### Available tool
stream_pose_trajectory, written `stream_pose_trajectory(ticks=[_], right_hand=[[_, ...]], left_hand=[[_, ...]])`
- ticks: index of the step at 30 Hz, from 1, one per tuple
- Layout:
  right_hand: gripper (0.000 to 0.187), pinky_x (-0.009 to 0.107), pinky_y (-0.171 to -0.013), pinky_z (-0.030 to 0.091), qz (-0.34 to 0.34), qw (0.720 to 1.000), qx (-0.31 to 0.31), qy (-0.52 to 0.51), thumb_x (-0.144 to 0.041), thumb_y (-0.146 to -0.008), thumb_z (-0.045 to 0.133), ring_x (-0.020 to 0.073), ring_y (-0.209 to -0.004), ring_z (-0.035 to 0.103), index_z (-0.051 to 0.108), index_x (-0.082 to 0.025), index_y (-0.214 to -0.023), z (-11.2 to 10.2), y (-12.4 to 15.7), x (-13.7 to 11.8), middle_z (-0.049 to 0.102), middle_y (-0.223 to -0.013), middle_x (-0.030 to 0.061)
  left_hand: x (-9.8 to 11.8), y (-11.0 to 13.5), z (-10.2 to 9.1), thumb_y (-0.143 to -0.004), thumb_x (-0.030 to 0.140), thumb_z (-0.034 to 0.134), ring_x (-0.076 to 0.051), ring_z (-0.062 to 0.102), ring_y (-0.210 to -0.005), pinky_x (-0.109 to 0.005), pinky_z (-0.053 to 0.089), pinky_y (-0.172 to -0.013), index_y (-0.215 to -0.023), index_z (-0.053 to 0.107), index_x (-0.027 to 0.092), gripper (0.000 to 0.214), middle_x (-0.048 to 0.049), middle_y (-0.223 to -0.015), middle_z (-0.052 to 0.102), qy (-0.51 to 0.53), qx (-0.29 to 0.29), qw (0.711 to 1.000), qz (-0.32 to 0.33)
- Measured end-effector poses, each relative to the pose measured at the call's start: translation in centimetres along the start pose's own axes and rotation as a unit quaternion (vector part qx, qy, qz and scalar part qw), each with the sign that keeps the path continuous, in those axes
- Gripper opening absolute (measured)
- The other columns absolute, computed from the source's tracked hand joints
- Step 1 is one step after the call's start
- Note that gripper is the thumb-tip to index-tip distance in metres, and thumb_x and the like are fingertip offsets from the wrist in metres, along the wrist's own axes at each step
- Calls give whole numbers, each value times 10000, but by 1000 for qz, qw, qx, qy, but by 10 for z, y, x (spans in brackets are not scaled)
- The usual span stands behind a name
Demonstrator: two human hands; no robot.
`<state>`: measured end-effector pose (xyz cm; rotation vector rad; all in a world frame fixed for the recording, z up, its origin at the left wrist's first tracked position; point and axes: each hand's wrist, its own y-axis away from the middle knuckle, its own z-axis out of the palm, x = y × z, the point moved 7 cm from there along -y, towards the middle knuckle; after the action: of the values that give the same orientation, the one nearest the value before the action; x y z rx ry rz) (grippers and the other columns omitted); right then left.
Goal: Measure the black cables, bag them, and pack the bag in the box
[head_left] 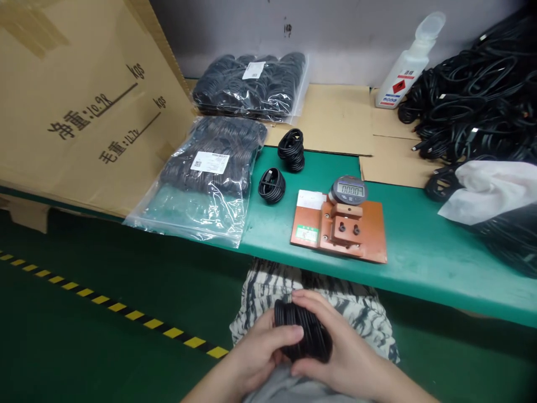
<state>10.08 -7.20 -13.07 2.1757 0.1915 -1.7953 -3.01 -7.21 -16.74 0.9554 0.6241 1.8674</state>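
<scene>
Over the lap, in front of the table edge, my left hand and my right hand grip a stack of coiled black cables between them. The left thumb presses across the front of the coils, and the right fingers wrap their far side. Beyond the hands, a small coiled cable and a pile of coiled cables lie on the green table. To their right sits an orange measuring fixture with a digital gauge reading about zero.
Two clear bags of coiled cables, one nearer and one behind, lie at the left beside a large cardboard box. A white bottle stands at the back. Loose black cables and white wrapping lie right.
</scene>
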Motion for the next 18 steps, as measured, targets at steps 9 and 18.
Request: stream_pose_trajectory(ticks=[9,18], right_hand=[[774,523,-1121,404,23,999,-14,25,-319,-770,814,353,-1385,432,461,-288,-1458,1,3,-1,455,-1492,136],[679,481,-1112,425,-19,999,-48,0,-196,-775,762,317,-1334,488,509,-264,-1401,2,1,-11,477,-1436,140]], left_hand=[[3,3,4,-647,229,897,-228,710,-906,-317,518,-822,-1042,730,155,435,-87,-943,761,7,-9,1000,12],[8,2,12,-576,252,940,-263,699,-960,-334,491,-863,-1044,730,128,528,-107,-959,754,-21,-60,998,1]])
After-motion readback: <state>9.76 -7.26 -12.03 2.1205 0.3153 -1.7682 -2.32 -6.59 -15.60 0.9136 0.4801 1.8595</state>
